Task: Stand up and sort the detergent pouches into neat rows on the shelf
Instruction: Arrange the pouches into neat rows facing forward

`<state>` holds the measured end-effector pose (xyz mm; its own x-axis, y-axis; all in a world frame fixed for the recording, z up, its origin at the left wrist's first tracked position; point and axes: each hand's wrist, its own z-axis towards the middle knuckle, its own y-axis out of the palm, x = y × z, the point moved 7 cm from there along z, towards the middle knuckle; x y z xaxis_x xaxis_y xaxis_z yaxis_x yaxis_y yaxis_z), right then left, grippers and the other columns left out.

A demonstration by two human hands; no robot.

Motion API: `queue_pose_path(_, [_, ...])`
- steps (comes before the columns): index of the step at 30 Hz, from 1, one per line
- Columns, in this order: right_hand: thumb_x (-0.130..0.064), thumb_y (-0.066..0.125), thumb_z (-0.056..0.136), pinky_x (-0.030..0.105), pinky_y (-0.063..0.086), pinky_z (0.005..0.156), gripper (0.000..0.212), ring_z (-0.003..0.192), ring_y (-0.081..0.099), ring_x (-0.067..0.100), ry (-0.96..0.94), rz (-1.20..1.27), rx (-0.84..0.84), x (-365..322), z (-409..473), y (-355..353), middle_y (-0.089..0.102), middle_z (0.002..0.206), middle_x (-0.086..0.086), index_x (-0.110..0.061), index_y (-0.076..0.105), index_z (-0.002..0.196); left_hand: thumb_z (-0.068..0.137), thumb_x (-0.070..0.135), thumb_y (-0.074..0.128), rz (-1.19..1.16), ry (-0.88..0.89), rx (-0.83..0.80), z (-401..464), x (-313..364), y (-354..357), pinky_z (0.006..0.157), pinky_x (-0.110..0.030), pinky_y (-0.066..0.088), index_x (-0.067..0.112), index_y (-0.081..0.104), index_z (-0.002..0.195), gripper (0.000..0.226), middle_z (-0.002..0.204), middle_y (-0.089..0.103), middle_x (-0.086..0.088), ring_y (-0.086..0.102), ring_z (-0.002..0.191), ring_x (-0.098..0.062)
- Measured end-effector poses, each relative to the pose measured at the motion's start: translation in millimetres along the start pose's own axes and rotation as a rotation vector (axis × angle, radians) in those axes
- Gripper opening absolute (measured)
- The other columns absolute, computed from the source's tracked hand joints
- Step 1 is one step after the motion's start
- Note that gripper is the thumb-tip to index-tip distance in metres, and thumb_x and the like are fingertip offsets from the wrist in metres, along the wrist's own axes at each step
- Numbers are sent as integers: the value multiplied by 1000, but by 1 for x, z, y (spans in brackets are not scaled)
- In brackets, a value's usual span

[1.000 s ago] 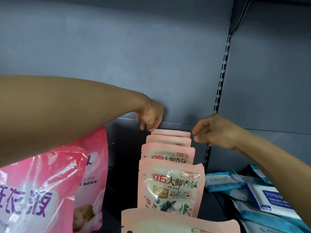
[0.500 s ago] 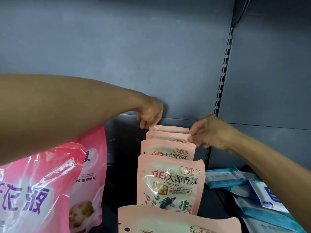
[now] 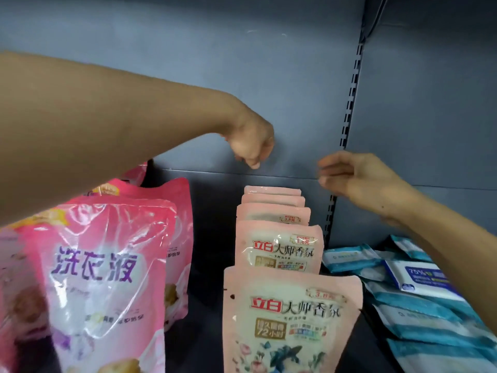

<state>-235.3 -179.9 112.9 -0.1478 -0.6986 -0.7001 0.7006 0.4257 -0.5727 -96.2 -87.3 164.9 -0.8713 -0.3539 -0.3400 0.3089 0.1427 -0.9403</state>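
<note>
Several pale pink detergent pouches (image 3: 278,249) stand upright in one row running from the front of the shelf to the back. The rearmost pouch (image 3: 272,190) shows only its top edge. My left hand (image 3: 252,146) hovers above the back of the row with its fingers curled and holds nothing. My right hand (image 3: 349,176) hangs to the right of the rear pouches, fingers loosely bent, clear of them. Larger bright pink pouches (image 3: 107,265) stand at the left, partly under my left forearm.
Blue and white wipe packs (image 3: 414,281) lie piled at the right on the dark shelf floor (image 3: 209,238). A slotted metal upright (image 3: 349,109) divides the grey back panels. A dark gap separates the two pouch groups.
Both hands have lifted off the rear pouches and moved up and apart. The view has shifted, showing more of the front pouch and the big pink pouches.
</note>
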Motion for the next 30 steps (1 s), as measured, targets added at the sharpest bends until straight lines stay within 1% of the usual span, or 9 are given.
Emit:
queue_pose_path(4, [-12,54,93,40,48,96,18,103,62,22,-46,29,74,-16,-41,-14,65,109,3,-22,57,108,89,25,56,-51,42,282,-60,19,-33,92,-38,48,20,53,123,35,116,63,-1,56,98,-24])
queue_pose_path(8, [-12,43,98,27,49,80,18,96,65,14,-4,208,136,-19,-102,-19,68,99,-1,-22,58,100,90,22,57,-440,100,584,-139,42,-41,90,-28,44,22,46,128,40,118,59,5,55,104,-14])
queue_pose_path(11, [-17,41,99,30,51,83,19,94,66,12,85,333,173,-7,-150,-8,69,98,-1,-23,59,97,87,22,61,-706,143,738,-198,59,-9,92,-22,41,27,40,131,49,119,54,10,52,109,-4])
queue_pose_path(14, [-23,44,97,35,51,88,17,96,65,12,202,362,155,16,-189,16,68,104,2,-19,58,107,83,19,64,-848,142,811,-243,76,46,97,-9,34,32,34,134,60,125,50,19,45,115,7])
queue_pose_path(16, [-26,49,94,37,49,94,24,101,63,10,251,317,68,31,-207,36,66,111,-1,-22,54,117,80,17,67,-943,97,817,-256,85,89,97,0,29,38,31,133,67,127,46,26,40,118,14])
queue_pose_path(19, [-21,57,91,21,48,87,33,106,57,2,272,256,-63,42,-222,66,61,114,-9,-25,48,122,78,19,71,-1093,-50,719,-257,98,150,103,-12,33,42,24,136,77,130,39,30,37,119,15])
queue_pose_path(24, [-8,57,90,11,45,74,22,99,60,1,246,139,-16,55,-221,95,65,105,-13,-21,58,107,76,27,75,-1203,-236,524,-230,110,220,98,-16,30,26,12,147,95,141,36,8,38,122,0])
queue_pose_path(28, [-6,55,90,9,42,69,20,94,62,8,180,14,51,57,-215,103,68,102,-7,-15,65,105,68,25,81,-1260,-246,469,-203,112,227,78,-8,42,24,21,144,97,114,54,15,52,104,1])
queue_pose_path(30, [-5,55,90,6,41,65,20,92,62,9,170,-21,70,57,-213,104,68,103,-4,-11,65,106,65,29,82,-1238,-251,443,-192,114,225,78,-17,51,26,26,138,92,109,59,17,59,98,0])
